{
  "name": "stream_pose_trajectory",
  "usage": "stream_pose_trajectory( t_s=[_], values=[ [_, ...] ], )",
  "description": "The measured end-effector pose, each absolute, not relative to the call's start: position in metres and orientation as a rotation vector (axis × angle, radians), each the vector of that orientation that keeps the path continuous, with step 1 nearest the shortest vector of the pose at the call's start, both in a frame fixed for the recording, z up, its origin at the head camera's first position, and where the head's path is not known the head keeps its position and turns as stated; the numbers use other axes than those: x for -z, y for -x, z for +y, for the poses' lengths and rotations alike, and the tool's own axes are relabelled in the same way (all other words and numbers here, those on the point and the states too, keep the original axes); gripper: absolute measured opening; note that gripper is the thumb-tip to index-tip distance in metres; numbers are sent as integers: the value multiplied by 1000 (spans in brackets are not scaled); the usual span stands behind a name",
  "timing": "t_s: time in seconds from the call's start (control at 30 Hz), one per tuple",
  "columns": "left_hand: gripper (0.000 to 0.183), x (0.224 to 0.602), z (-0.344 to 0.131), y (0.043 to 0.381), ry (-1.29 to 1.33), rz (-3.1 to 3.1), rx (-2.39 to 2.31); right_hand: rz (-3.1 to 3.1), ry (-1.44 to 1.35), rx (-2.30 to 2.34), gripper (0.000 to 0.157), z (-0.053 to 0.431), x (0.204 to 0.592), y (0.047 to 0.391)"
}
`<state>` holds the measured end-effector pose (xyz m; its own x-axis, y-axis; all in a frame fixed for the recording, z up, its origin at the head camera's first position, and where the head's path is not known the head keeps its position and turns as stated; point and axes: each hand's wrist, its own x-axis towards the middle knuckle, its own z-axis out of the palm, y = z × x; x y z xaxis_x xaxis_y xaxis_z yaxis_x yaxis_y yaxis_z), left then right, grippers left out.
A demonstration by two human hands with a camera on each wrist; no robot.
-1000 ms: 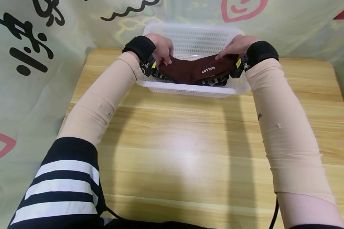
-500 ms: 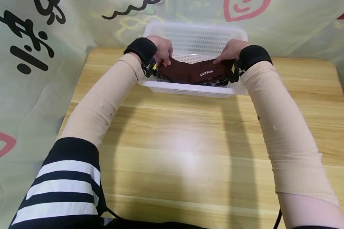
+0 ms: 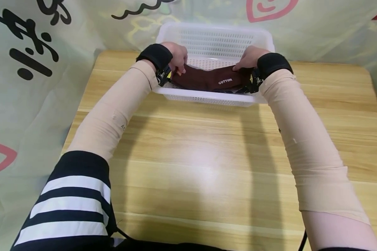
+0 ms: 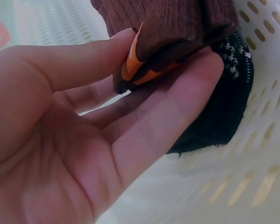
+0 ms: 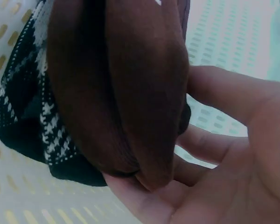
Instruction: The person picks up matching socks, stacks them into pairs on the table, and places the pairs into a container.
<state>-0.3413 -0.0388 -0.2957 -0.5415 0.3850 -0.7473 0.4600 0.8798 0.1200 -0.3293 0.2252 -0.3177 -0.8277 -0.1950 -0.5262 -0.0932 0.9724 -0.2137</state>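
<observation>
A pair of brown socks (image 3: 204, 79) marked COTTON stretches between both hands, low inside the white plastic basket (image 3: 213, 94). The left hand (image 3: 177, 58) pinches the ribbed cuff end, where an orange strip (image 4: 151, 74) shows in the left wrist view. At the other end, the right hand (image 3: 250, 57) grips the toes, thumb on one side and fingers underneath in the right wrist view. Black-and-white patterned socks (image 5: 32, 112) lie under the brown pair on the basket floor, mostly hidden by it in the head view.
The basket stands at the far edge of a wooden table (image 3: 191, 157), close to a printed cloth backdrop (image 3: 317, 35). Its perforated walls rise around both hands. A black cable (image 3: 303, 240) hangs near the right arm.
The right hand has moved slightly left and nearer the body, its end of the brown socks coming along. Both hands sit a little lower, and the socks now cover more of the patterned ones.
</observation>
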Motion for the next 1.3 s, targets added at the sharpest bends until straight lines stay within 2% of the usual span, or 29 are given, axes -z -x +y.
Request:
stream_pose_trajectory(
  t_s=[0.1,0.23,0.43,0.6,0.7,1.03,1.3],
  values=[
    [40,294,-38,342,-608,2218,120,2567,145,306,39,223,319,329],
    [31,291,-37,344,-568,2215,66,2602,75,288,42,223,325,334],
    [31,288,-37,342,-514,2261,-22,2695,49,130,47,218,323,334],
    [18,284,-29,336,-591,2377,-1,2732,97,133,33,201,311,322],
    [21,284,-22,333,-629,2389,-17,2646,152,156,30,190,306,314],
    [36,290,-16,333,-595,1995,-85,2445,182,199,37,182,307,301],
    [24,288,-22,324,-524,1932,-126,2393,88,286,41,190,319,306]
  ],
)
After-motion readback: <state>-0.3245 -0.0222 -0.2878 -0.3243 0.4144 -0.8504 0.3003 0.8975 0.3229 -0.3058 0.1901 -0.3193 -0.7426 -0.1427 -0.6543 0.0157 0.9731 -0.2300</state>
